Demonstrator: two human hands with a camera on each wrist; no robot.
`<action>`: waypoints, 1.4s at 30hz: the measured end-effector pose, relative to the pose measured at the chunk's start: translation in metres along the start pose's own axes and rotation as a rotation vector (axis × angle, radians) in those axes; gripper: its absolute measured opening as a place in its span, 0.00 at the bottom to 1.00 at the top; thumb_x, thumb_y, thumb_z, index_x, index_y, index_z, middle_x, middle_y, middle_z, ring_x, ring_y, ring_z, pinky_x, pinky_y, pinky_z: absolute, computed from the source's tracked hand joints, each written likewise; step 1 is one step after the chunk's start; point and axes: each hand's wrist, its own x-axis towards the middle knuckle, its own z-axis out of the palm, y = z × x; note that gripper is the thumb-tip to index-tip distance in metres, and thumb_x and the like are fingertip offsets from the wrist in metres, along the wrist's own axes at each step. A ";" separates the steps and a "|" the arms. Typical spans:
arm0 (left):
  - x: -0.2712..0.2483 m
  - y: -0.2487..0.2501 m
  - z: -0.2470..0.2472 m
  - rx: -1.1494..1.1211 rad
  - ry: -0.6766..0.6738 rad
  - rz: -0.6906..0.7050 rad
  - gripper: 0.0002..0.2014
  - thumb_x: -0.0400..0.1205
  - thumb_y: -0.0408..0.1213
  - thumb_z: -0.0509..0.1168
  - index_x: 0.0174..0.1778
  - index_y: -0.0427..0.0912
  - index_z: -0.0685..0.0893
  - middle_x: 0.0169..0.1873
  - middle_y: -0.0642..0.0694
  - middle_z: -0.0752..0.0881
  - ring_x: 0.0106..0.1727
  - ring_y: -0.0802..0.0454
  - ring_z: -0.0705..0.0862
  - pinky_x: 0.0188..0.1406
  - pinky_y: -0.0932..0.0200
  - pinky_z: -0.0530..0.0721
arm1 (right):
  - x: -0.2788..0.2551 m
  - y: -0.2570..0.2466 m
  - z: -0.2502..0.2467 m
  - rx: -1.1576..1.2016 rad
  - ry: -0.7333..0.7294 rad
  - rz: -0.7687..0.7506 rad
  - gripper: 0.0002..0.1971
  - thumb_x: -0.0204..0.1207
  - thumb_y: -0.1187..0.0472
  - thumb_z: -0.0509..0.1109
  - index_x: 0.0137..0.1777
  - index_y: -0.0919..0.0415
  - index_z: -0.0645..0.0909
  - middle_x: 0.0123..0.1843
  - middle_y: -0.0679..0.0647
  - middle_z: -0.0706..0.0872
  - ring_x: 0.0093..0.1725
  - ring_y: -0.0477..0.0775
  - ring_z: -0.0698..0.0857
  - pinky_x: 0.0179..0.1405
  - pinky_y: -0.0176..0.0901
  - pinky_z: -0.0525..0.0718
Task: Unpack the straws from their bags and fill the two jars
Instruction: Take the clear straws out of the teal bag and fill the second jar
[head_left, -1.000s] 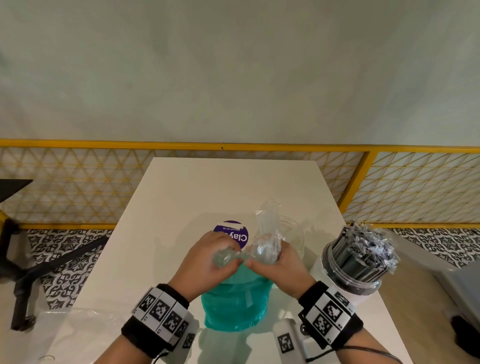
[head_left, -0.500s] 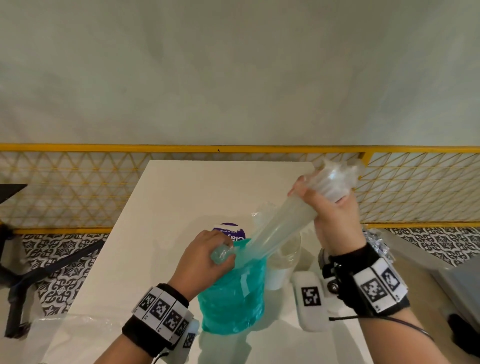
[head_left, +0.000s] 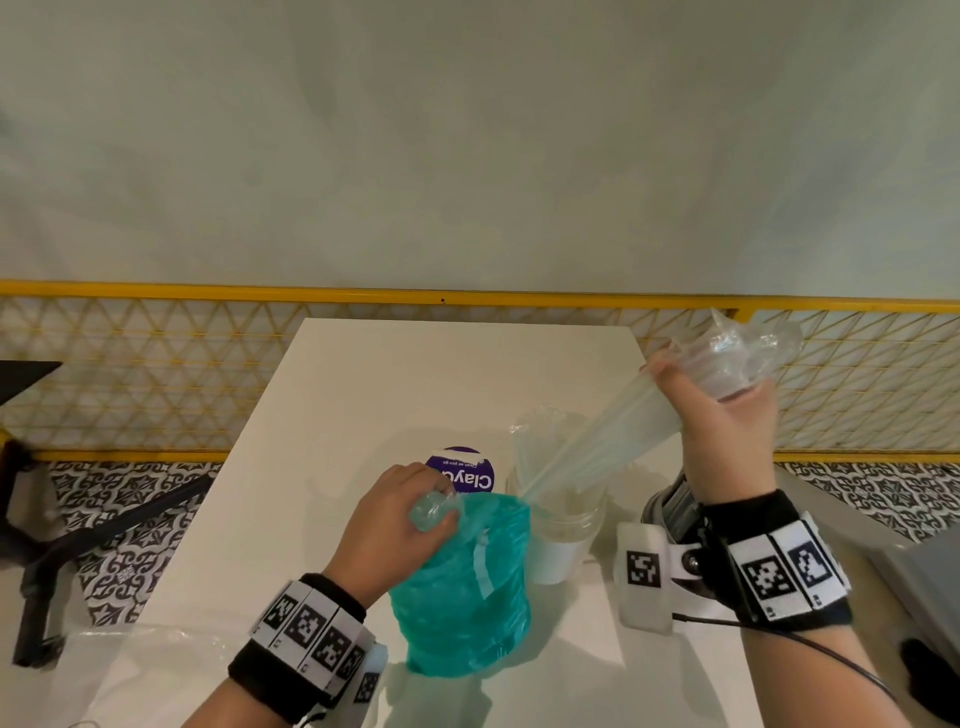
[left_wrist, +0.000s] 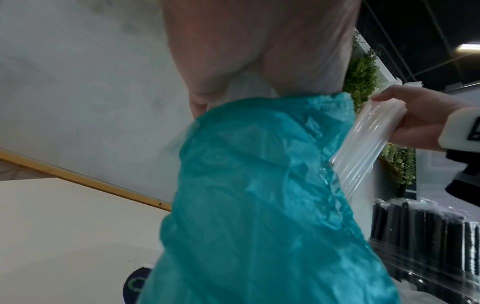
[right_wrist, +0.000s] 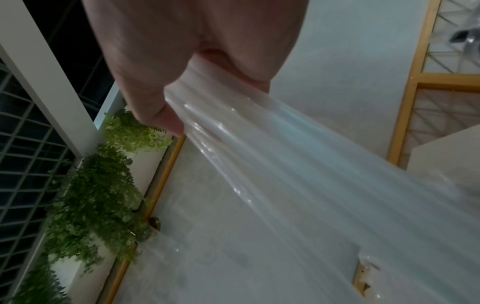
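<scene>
A white counter (head_left: 395, 395) carries everything. Beneath the left hand (head_left: 387, 525) a teal bag (head_left: 467, 597) stands on it, with a purple-labelled round lid (head_left: 460, 470) just beyond. Between the hands stands a clear jar (head_left: 563, 525). Under the right hand (head_left: 727, 431) a jar of black straws (left_wrist: 426, 224) rests near the counter's edge.

The head view looks forward and down over the worktop (head_left: 415, 395) at both hands; each wrist view sits close behind its own hand, looking up along the fingers; all three share the clear straw bundle (head_left: 597, 447) (left_wrist: 369, 139) (right_wrist: 285, 164).
</scene>
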 end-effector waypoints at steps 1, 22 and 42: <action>0.000 0.000 0.000 0.000 -0.001 -0.001 0.14 0.70 0.55 0.61 0.43 0.51 0.81 0.41 0.59 0.82 0.46 0.61 0.74 0.48 0.78 0.68 | 0.002 0.001 0.000 -0.011 0.009 0.001 0.11 0.73 0.67 0.74 0.51 0.73 0.82 0.40 0.55 0.87 0.37 0.47 0.87 0.35 0.33 0.84; -0.005 0.019 -0.001 0.008 -0.038 0.104 0.08 0.72 0.49 0.63 0.43 0.52 0.80 0.41 0.53 0.83 0.46 0.60 0.75 0.47 0.64 0.73 | -0.021 0.081 0.045 -0.382 -0.250 0.256 0.05 0.76 0.63 0.70 0.41 0.59 0.76 0.30 0.46 0.79 0.25 0.40 0.76 0.21 0.25 0.75; -0.006 0.029 0.004 -0.027 -0.029 0.105 0.08 0.72 0.48 0.65 0.44 0.52 0.81 0.48 0.55 0.82 0.52 0.62 0.76 0.53 0.67 0.74 | -0.050 0.073 0.035 -0.485 -0.298 -0.318 0.33 0.69 0.44 0.74 0.71 0.59 0.74 0.66 0.49 0.75 0.68 0.42 0.73 0.69 0.26 0.70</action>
